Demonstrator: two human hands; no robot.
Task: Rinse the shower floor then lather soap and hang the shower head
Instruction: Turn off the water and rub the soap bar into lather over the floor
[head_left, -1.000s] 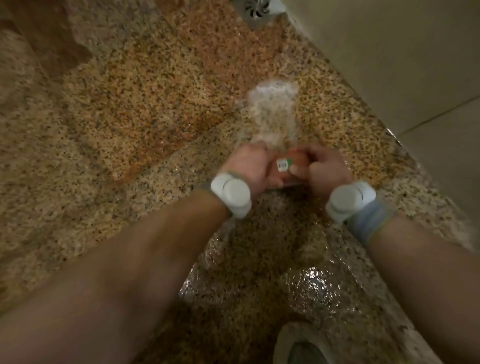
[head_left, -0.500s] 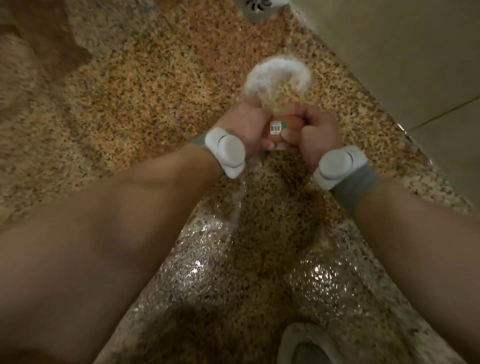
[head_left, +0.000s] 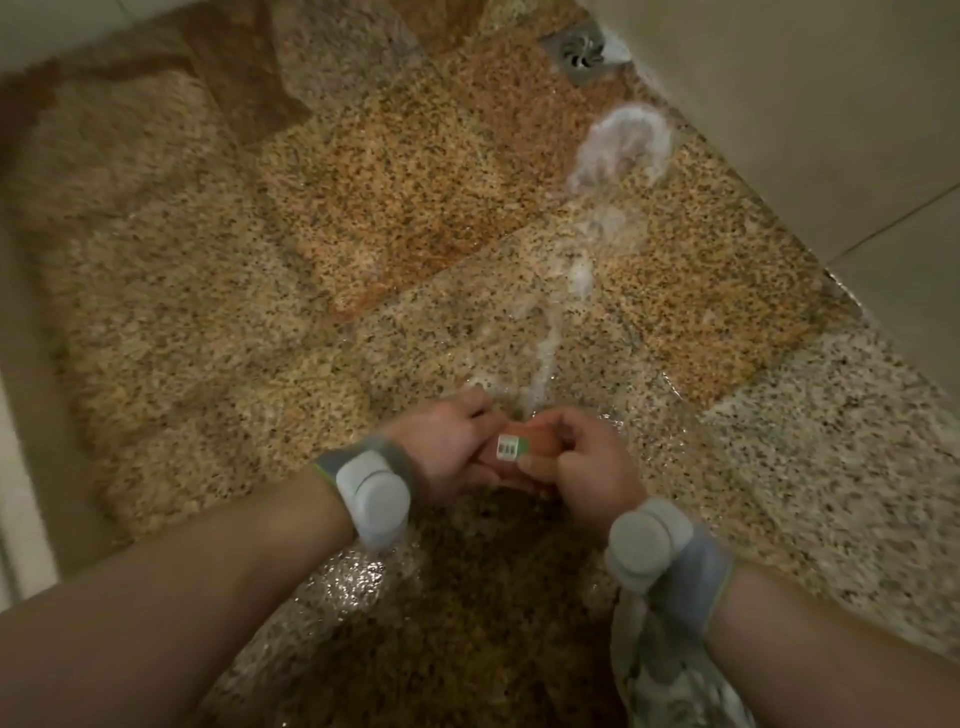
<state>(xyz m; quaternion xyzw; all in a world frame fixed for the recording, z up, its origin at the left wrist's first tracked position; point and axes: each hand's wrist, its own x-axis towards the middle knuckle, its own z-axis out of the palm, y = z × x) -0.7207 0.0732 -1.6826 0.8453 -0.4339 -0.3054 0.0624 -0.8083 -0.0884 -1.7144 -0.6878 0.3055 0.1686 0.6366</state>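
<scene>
Soap (head_left: 540, 441) sits low mid-frame, held between both hands above the wet floor (head_left: 311, 260). I see an orange bar with its barcode label (head_left: 508, 448) facing the camera. Left hand (head_left: 447, 447) is curled round the left end. Right hand (head_left: 587, 467) wraps the right end, fingers bent over it. A thin foam trail leads from the hands to a foam patch (head_left: 623, 140) near the drain (head_left: 582, 49), by the wall (head_left: 805, 104). Patterned cloth (head_left: 670, 670) hangs under my view of the right forearm.

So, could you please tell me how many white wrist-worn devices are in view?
2: one device strapped on the left wrist, the other on the right wrist. None appears hidden.
</scene>
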